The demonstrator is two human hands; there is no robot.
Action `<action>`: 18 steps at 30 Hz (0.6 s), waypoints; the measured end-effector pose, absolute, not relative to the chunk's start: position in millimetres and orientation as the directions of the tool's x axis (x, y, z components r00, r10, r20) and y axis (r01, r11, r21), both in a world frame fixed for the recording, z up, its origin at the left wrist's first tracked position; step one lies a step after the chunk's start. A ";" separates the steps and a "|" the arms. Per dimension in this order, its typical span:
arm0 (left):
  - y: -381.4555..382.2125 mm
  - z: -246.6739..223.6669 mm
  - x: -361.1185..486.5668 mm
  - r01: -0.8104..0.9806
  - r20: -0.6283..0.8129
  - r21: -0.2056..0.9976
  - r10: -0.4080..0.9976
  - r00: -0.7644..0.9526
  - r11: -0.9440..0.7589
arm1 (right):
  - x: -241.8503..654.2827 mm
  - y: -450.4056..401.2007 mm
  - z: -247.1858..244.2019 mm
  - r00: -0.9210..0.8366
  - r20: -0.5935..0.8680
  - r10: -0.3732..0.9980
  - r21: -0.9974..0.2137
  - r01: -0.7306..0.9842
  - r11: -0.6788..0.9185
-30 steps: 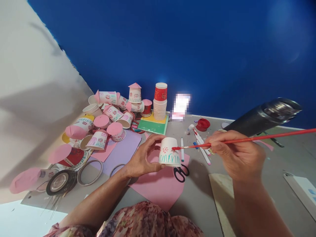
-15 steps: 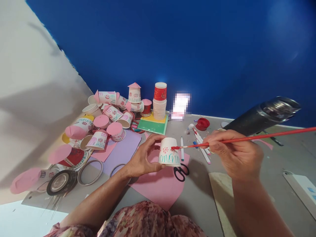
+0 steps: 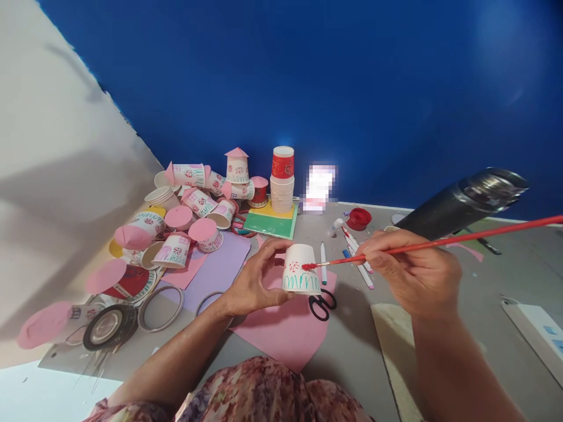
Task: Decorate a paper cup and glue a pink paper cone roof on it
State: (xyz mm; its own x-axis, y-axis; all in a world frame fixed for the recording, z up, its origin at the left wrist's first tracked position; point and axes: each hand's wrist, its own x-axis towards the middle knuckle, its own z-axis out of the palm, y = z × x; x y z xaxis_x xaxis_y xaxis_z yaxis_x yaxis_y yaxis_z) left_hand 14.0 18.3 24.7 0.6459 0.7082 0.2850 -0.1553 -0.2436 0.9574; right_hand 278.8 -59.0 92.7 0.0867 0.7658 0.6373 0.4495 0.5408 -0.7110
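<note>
My left hand (image 3: pixel 259 278) grips a white paper cup (image 3: pixel 295 281) by its rim and base, bottom up, above the pink paper (image 3: pixel 285 334). Green wavy strokes run round the cup's lower part, with red dots above them. Between the fingers of my right hand (image 3: pixel 411 266) is a long red paintbrush (image 3: pixel 461 237), tilted up to the right. Its red-coated tip touches the side of the cup. Black-handled scissors (image 3: pixel 323 305) lie beside the cup on the pink paper.
Decorated cups with pink tops (image 3: pixel 197 202) are heaped at the left. Behind stands a cup stack (image 3: pixel 282 193) on a green and yellow packet (image 3: pixel 272 227). Markers (image 3: pixel 361 271), a red paint pot (image 3: pixel 359 218) and a dark flask (image 3: pixel 453 205) lie beyond my right hand.
The brush tip has shifted slightly down and left on the cup, and my right hand has moved a little left. My left hand still holds the cup almost unmoved.
</note>
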 end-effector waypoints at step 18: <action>16.2 28.6 14.6 -0.172 0.267 0.964 0.722 0.638 -0.204 | 282.3 -60.4 94.0 0.140 0.671 0.728 -0.687 0.487 0.540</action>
State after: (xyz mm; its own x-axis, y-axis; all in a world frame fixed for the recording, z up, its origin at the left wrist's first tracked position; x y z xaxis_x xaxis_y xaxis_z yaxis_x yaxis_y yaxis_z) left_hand 14.6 16.2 28.6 0.6382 0.7223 0.2666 -0.1719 -0.2039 0.9638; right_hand 282.3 -60.4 94.0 0.1396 0.7282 0.6710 0.4865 0.5398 -0.6870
